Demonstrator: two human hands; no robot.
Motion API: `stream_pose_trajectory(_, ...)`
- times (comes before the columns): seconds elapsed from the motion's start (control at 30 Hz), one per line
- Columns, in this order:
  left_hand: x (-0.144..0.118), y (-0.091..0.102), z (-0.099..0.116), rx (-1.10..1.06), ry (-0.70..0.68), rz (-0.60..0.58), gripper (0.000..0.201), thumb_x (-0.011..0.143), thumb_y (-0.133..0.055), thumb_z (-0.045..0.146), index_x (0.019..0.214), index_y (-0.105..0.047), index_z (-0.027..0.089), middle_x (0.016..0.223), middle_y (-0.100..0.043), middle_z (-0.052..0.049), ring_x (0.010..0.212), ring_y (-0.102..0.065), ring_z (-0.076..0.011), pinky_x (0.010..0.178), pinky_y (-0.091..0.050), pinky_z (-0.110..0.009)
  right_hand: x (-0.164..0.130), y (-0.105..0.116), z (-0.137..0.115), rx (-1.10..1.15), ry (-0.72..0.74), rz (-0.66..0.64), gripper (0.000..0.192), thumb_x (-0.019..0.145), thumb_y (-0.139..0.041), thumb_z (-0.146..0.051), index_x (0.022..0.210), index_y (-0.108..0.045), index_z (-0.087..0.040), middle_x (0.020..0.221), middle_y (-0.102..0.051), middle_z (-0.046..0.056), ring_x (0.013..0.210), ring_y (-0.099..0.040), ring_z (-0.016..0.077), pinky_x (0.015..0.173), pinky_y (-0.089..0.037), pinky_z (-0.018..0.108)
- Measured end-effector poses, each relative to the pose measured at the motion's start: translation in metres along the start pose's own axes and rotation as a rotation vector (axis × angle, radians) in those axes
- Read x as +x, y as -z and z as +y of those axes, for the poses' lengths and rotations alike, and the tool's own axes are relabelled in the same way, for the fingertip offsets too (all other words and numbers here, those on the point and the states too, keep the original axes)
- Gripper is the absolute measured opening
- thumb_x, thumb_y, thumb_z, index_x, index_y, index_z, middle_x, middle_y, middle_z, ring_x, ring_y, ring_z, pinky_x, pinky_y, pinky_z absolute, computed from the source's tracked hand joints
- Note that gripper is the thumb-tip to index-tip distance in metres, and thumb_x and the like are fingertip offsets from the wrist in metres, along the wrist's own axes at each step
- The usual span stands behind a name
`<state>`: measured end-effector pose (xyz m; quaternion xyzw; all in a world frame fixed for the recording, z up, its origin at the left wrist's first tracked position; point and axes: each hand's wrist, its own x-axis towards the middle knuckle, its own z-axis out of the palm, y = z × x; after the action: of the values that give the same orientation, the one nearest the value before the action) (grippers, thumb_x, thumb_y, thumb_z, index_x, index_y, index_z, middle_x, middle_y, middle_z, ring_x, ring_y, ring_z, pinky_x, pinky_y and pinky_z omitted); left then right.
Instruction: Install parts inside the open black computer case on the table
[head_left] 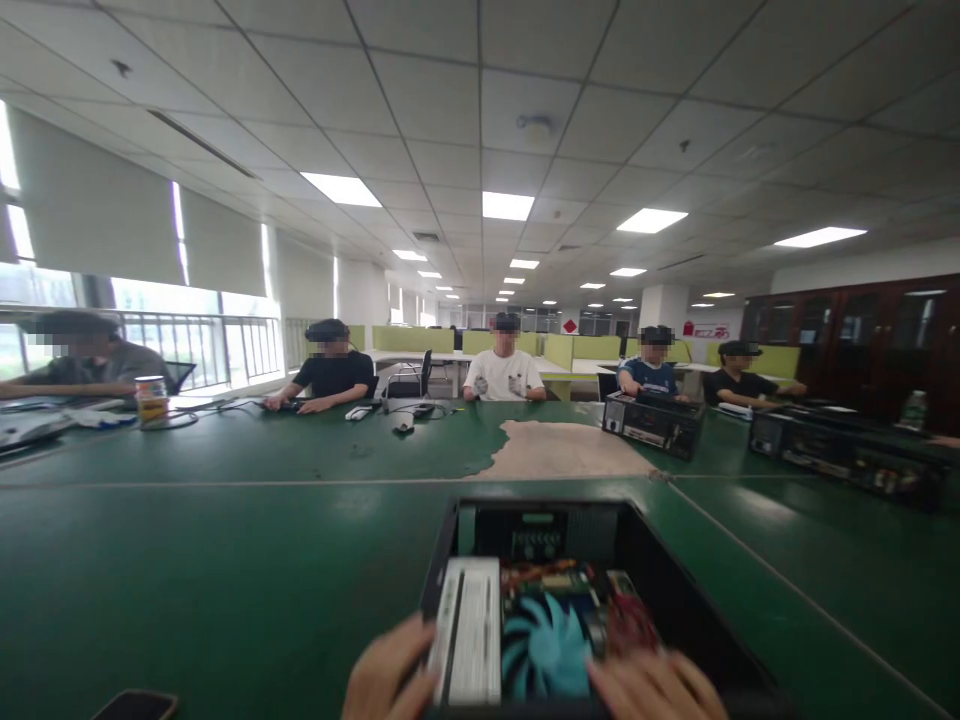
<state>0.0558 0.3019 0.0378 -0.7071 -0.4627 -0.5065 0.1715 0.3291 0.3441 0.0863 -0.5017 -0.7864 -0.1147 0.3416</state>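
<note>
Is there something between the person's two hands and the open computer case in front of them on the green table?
Nothing visible does. The left hand already rests on the near left edge of the open computer case, beside the white block. The right hand lies on its near right edge, next to the blue fan.

A long open office stretches away under a white tiled ceiling (480, 90) set with bright panel lights (508, 205). Along the left wall, windows (187, 345) with pale roller blinds (97, 210) half drawn let in daylight. Green-topped tables (225, 560) fill the foreground, one with a worn bare patch (562, 450). Dark wooden cabinets (847, 325) line the right wall, and lime-green partitions (405, 338) stand further back.
</note>
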Motion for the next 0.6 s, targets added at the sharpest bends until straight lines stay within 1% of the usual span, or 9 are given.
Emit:
stream_pose_trajectory(0.03,0.022,-0.016,0.002,0.076,0.105,0.003,0.053,0.078,-0.053,0.051,0.125,-0.049,0.028,0.128,-0.052,-0.012,0.119,-0.046,-0.0340,0.093,-0.041,-0.054,0.017,0.000,0.000,-0.035,-0.044,-0.029,0.042,0.074,-0.056,-0.045,0.116,-0.060,-0.040,0.120,-0.061,0.002,0.128,-0.037,0.0307,0.100,-0.028,0.048)
stream_pose_trajectory(0.07,0.045,-0.032,0.006,0.196,0.295,-0.005,0.059,0.079,-0.052,0.050,0.129,-0.046,0.020,0.134,-0.045,-0.018,0.123,-0.041,-0.0367,0.095,-0.037,-0.056,0.035,-0.001,-0.001,-0.072,-0.093,-0.058,0.049,0.075,-0.057,-0.039,0.123,-0.057,-0.030,0.131,-0.052,0.008,0.131,-0.030,0.0334,0.104,-0.020,0.051)
stream_pose_trajectory(0.1,0.065,-0.047,0.013,0.294,0.501,-0.062,0.066,0.078,-0.053,0.049,0.133,-0.041,0.014,0.140,-0.035,-0.023,0.126,-0.035,-0.0392,0.096,-0.033,-0.058,0.053,-0.002,-0.004,-0.153,-0.203,-0.139,0.056,0.074,-0.058,-0.031,0.129,-0.051,-0.021,0.139,-0.042,0.012,0.134,-0.022,0.0346,0.106,-0.013,0.052)
stream_pose_trajectory(0.13,0.082,-0.059,0.022,0.305,0.590,-0.185,0.068,0.077,-0.055,0.048,0.134,-0.040,0.012,0.142,-0.032,-0.024,0.128,-0.032,-0.0390,0.097,-0.031,-0.057,0.069,-0.003,-0.007,-0.178,-0.257,-0.175,0.059,0.074,-0.059,-0.024,0.131,-0.048,-0.013,0.142,-0.036,0.019,0.134,-0.018,0.0365,0.105,-0.009,0.054)
stream_pose_trajectory(0.2,0.102,-0.073,0.038,0.166,0.525,-0.458,0.054,0.077,-0.057,0.043,0.124,-0.050,0.017,0.132,-0.047,-0.018,0.123,-0.039,-0.0330,0.097,-0.031,-0.049,0.092,-0.007,-0.015,-0.173,-0.305,-0.261,0.058,0.072,-0.061,-0.021,0.127,-0.050,-0.010,0.138,-0.039,0.022,0.132,-0.022,0.0367,0.104,-0.012,0.054)
stream_pose_trajectory(0.27,0.101,-0.072,0.049,0.020,0.418,-0.612,0.032,0.078,-0.056,0.040,0.104,-0.062,0.021,0.108,-0.063,-0.008,0.105,-0.053,-0.0240,0.089,-0.037,-0.036,0.095,-0.011,-0.022,-0.089,-0.278,-0.331,0.049,0.072,-0.063,-0.027,0.119,-0.057,-0.014,0.127,-0.051,0.018,0.124,-0.035,0.0329,0.101,-0.023,0.049)
stream_pose_trajectory(0.33,0.085,-0.060,0.050,-0.049,0.408,-0.669,0.024,0.079,-0.053,0.040,0.081,-0.064,0.019,0.082,-0.066,-0.003,0.078,-0.058,-0.0167,0.071,-0.039,-0.027,0.077,-0.014,-0.024,0.023,-0.260,-0.419,0.037,0.075,-0.060,-0.034,0.108,-0.063,-0.018,0.113,-0.061,0.012,0.109,-0.050,0.0262,0.092,-0.035,0.039)
stream_pose_trajectory(0.4,0.062,-0.046,0.044,-0.097,0.429,-0.716,0.031,0.081,-0.049,0.042,0.066,-0.059,0.017,0.065,-0.059,0.000,0.061,-0.052,-0.0130,0.059,-0.035,-0.024,0.044,-0.014,-0.021,0.155,-0.261,-0.511,0.029,0.078,-0.056,-0.038,0.097,-0.068,-0.018,0.097,-0.067,0.008,0.091,-0.058,0.0197,0.080,-0.042,0.030)
stream_pose_trajectory(0.6,0.001,-0.015,0.041,-0.328,0.510,-0.769,0.046,0.079,-0.045,0.057,0.054,-0.036,0.019,0.054,-0.034,0.005,0.054,-0.035,-0.0107,0.054,-0.027,-0.024,-0.054,-0.006,-0.018,0.539,-0.312,-0.721,0.033,0.078,-0.057,-0.045,0.073,-0.068,-0.015,0.063,-0.064,0.000,0.056,-0.056,0.0111,0.054,-0.041,0.021)
